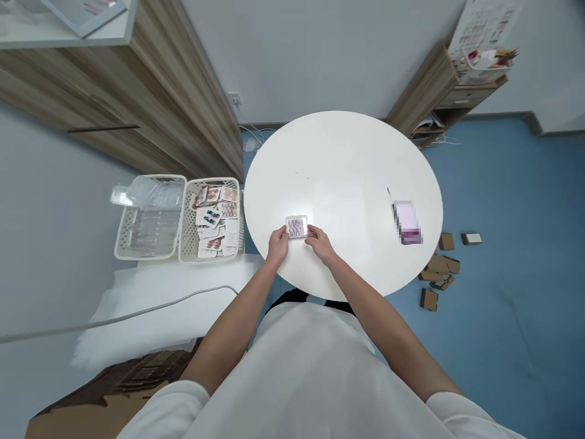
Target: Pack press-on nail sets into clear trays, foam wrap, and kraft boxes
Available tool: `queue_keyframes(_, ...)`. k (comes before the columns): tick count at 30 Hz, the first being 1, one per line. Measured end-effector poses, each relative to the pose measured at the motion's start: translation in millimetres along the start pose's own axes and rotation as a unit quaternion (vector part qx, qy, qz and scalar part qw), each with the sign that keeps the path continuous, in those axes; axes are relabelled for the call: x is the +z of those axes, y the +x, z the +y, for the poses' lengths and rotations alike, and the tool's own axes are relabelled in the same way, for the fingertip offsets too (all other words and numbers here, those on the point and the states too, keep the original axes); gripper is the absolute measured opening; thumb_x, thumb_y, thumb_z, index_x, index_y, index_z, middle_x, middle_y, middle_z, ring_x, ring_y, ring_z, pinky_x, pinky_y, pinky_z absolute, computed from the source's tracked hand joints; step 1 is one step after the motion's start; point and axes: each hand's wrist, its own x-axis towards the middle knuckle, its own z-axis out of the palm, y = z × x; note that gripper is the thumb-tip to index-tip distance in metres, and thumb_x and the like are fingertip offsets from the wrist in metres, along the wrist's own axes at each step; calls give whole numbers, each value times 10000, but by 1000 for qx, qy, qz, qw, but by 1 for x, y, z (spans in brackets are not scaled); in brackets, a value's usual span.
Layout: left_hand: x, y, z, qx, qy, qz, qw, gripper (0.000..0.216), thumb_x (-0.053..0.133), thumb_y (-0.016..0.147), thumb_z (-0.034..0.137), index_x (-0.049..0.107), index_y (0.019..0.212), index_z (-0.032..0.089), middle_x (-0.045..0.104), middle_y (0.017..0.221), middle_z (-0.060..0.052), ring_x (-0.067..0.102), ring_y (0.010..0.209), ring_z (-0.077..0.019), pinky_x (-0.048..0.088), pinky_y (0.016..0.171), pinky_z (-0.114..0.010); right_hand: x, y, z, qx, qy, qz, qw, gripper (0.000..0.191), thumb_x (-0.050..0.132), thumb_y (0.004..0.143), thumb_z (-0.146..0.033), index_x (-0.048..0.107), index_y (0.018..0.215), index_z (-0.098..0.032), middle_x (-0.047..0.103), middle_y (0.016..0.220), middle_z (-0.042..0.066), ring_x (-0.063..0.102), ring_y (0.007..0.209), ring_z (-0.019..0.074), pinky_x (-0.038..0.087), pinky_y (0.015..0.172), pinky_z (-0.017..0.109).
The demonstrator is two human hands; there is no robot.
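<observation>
A small clear plastic case point(297, 226) with a card of purple press-on nails inside is held over the near left part of the round white table point(347, 158). My left hand point(277, 244) grips its left edge, fingers closed. At the right edge, my right hand point(320, 244) pinches the case between thumb and fingers. The case looks flat and closed; whether it rests on the tabletop I cannot tell.
Left of the table stand a white basket point(183, 244) of nail cards and another basket point(119, 241) of clear plastic cases. A blurred pinkish device point(407, 221) lies at the table's right. Small brown boxes point(439, 265) are on the floor.
</observation>
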Motion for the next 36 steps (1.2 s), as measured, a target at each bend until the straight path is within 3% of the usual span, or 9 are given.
queue_keyframes(3,31,-12,5,21,-23,-71,997,381,439,804,313,551,1146,188,527,1179,-70,530,989,-178,398,860,-289,-37,-16,13,-9,-15,55,998,567,509,608,-161,487,1174,-195,499,1185,68,483,1053,171,406,887,311)
queue_keyframes(7,68,-32,9,18,-29,-138,990,371,448,798,317,574,1121,185,553,1136,-68,542,953,-175,407,846,-293,-86,-34,37,-11,-42,75,996,539,507,622,-163,505,1160,-192,527,1152,71,494,1039,176,413,883,332)
queue_keyframes(16,113,-69,3,-8,7,-155,988,373,431,804,326,570,1125,195,523,1153,-72,520,1007,-180,382,865,-273,-149,-55,72,-20,-77,14,997,514,505,640,-184,519,1154,-189,554,1122,73,524,979,168,417,872,344)
queue_keyframes(21,123,-87,2,-2,44,-124,991,360,386,821,317,581,1103,204,556,1101,-51,509,1012,-171,376,868,-265,-162,-55,89,-10,-71,-32,997,529,501,639,-179,505,1168,-167,549,1126,86,552,912,147,425,863,325)
queue_keyframes(28,126,-98,5,10,112,-52,992,331,387,811,301,607,1039,206,584,1037,-53,519,997,-189,372,864,-281,-161,-49,96,-10,-103,-84,991,569,485,644,-164,464,1213,-178,535,1150,80,552,914,144,440,842,318)
queue_keyframes(36,122,-101,9,41,131,-83,987,311,349,826,289,628,940,210,615,974,-42,535,955,-195,395,829,-304,-155,-53,93,-20,-165,-79,983,556,469,670,-191,443,1225,-187,499,1161,69,526,967,158,445,832,297)
